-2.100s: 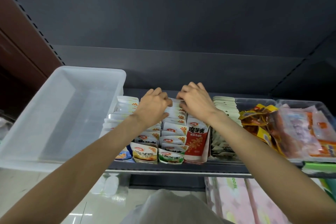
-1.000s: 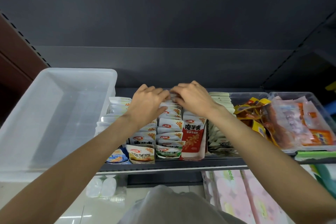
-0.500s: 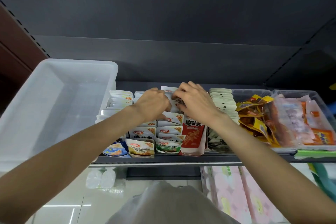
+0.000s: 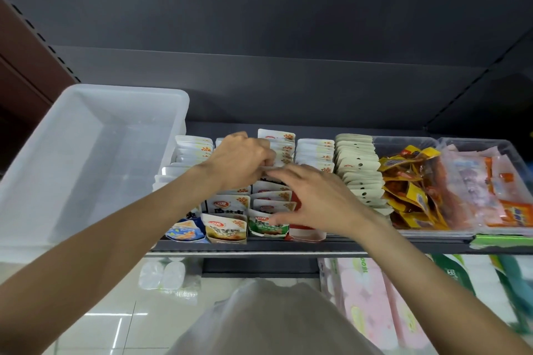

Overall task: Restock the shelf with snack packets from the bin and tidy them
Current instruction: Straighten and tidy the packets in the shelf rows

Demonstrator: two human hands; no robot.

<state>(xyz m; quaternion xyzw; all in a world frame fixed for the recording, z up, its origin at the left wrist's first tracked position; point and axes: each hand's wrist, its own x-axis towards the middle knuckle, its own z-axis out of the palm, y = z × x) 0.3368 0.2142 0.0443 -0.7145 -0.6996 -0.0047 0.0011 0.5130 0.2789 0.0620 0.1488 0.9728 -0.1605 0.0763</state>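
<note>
Over the middle of the shelf [image 4: 259, 245], both forearms reach in from below. Left hand [image 4: 240, 160] curled, fingertips pinching the top edge of a white snack packet [image 4: 266, 170] standing in the rows. Right hand [image 4: 313, 199] spread flat, fingers straight, laid across the packet rows [image 4: 315, 153] just right of the pinched one, thumb down by the front green packet [image 4: 268, 227]. Translucent bin [image 4: 86, 158] sits at the shelf's left end.

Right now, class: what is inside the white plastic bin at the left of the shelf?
Nothing can be seen inside the white plastic bin: its floor and walls look bare. The near corner, behind the left forearm, is hidden, so a packet there cannot be ruled out.
</note>
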